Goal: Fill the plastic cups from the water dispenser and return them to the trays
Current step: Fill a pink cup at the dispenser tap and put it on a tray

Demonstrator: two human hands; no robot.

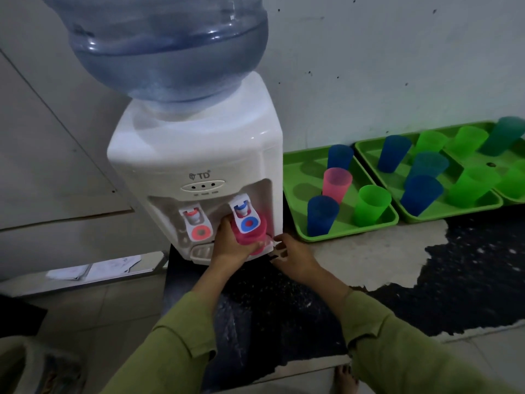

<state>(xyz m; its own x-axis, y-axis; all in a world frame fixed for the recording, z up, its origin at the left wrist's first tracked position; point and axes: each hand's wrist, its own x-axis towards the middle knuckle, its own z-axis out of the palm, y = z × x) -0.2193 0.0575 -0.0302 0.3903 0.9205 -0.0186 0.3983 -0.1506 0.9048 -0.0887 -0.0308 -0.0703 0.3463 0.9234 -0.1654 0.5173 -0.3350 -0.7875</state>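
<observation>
A white water dispenser [199, 155] with a blue bottle [167, 44] on top stands on a dark counter. My left hand [230, 245] grips a pink cup [252, 237] held under the blue tap [245, 220]. My right hand [292, 257] hovers just right of the cup by the dispenser's corner, fingers apart and holding nothing. The red tap [197, 227] sits to the left. On the near green tray [295, 228] stand two blue cups [322, 214], a pink cup [336, 184] and a green cup [370, 204].
A second green tray [454, 214] to the right holds several blue, teal and green cups, and a third tray [511, 197] is cut off at the edge. The counter [454, 280] has a worn pale patch. A white wall rises behind.
</observation>
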